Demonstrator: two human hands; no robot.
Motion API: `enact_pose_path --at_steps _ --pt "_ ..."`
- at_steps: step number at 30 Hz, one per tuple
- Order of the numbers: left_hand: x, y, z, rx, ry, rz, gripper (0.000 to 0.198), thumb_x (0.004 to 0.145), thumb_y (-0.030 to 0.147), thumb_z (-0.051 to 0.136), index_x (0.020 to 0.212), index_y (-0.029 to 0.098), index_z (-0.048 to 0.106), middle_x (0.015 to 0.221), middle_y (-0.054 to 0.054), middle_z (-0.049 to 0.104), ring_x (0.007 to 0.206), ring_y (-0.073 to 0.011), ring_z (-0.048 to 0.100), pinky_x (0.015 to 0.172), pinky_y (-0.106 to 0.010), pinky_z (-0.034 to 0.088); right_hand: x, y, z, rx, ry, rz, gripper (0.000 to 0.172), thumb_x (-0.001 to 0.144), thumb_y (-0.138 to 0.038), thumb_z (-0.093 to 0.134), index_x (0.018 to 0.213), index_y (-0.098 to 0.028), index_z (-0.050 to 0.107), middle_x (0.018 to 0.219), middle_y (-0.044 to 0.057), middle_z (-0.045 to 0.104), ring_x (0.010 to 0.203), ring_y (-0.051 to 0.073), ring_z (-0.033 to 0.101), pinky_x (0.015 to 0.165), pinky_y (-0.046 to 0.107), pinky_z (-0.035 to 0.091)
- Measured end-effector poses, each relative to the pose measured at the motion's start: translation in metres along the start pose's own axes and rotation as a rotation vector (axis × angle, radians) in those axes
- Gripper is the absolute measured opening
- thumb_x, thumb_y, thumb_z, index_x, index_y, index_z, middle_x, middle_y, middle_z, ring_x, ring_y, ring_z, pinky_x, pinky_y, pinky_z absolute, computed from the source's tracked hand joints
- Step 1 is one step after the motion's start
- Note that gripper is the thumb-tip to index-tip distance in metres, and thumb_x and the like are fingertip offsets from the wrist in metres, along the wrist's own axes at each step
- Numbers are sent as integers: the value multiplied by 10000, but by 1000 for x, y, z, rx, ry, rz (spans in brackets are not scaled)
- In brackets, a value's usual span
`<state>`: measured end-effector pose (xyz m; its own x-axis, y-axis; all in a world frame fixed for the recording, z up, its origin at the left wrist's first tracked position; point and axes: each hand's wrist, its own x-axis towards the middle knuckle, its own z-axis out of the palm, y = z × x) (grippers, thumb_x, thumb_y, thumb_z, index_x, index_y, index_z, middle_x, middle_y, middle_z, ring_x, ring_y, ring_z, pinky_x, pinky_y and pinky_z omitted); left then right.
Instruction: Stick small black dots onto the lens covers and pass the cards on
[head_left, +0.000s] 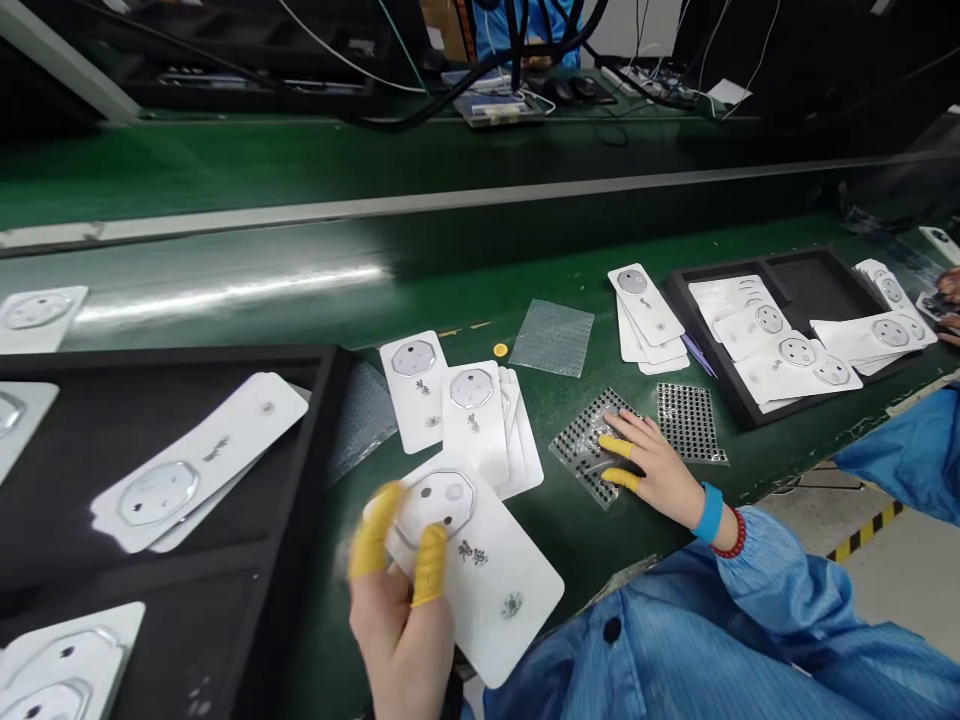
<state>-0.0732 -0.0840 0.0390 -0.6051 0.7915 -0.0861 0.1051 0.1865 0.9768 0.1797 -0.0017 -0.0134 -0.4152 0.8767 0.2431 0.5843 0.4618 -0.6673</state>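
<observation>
My left hand, with yellow finger cots on thumb and index finger, grips a white phone back cover by its upper left end. The cover is tilted, with an octagonal ring with holes and dark printed marks facing up. My right hand rests with fingers spread on a clear sheet of small black dots; two of its fingers wear yellow cots. Whether a dot is under the fingertips is hidden. A second dot sheet lies just right of it. Several more white covers lie overlapping beyond my left hand.
A black tray with white covers stands at left, and another black tray with covers at right. A translucent square sheet, a yellow dot and a cover stack lie between. A co-worker's hand shows at far right.
</observation>
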Motion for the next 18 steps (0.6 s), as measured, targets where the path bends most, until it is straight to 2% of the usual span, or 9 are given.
enact_pose_path --at_steps 1,3,6,8,11,13,15,18 --pt "5 -3 -1 35 -35 -32 437 800 357 711 1211 209 700 1070 -54 768 967 -232 702 800 -277 541 0 7 1 -50 12 -37 214 963 -298 593 1148 -240 684 1322 130 650 1318 346 541 1083 697 378" --pt "9 -6 6 41 -143 -79 317 749 447 707 876 169 791 942 -79 790 901 -281 709 758 -325 545 0 9 -1 -70 58 -88 210 991 -235 534 1139 -226 683 1250 125 693 1210 295 636 1064 638 442" --pt "5 -3 33 -45 -319 -101 377 721 533 683 705 167 775 705 -72 761 662 -258 680 601 -334 534 3 -9 -13 -30 132 -190 305 977 -170 550 1271 -225 611 1307 132 652 1220 239 620 1054 519 500" --pt "0 4 52 -100 -398 -111 409 697 567 690 598 173 738 584 -55 704 559 -222 627 542 -319 514 5 -24 -26 -23 121 -294 395 959 -106 555 1336 -225 559 1348 142 615 1265 243 570 1039 504 509" --pt "-3 12 69 -175 -457 -136 361 654 534 746 588 180 725 595 -43 699 583 -204 621 616 -318 534 10 -40 -43 -31 8 -385 418 947 -96 565 1351 -199 535 1371 170 580 1279 278 530 1047 555 476" --pt "-3 14 73 -212 -464 -160 310 664 490 759 632 182 738 658 -43 725 646 -201 640 712 -324 541 14 -46 -49 25 -32 -367 388 943 -152 598 1327 -178 545 1367 186 566 1271 288 528 1049 551 475" --pt "-2 12 75 -240 -471 -192 277 678 454 760 642 179 739 671 -39 726 666 -192 639 740 -316 531 18 -50 -48 116 5 -323 316 936 -181 622 1250 -187 591 1266 159 612 1191 261 578 994 484 527" --pt "-4 5 77 -277 -475 -245 255 678 411 762 621 167 717 607 -21 682 602 -158 586 632 -264 490 24 -53 -36 167 91 -309 162 942 -170 609 1098 -198 644 1036 96 660 962 198 652 823 359 593"
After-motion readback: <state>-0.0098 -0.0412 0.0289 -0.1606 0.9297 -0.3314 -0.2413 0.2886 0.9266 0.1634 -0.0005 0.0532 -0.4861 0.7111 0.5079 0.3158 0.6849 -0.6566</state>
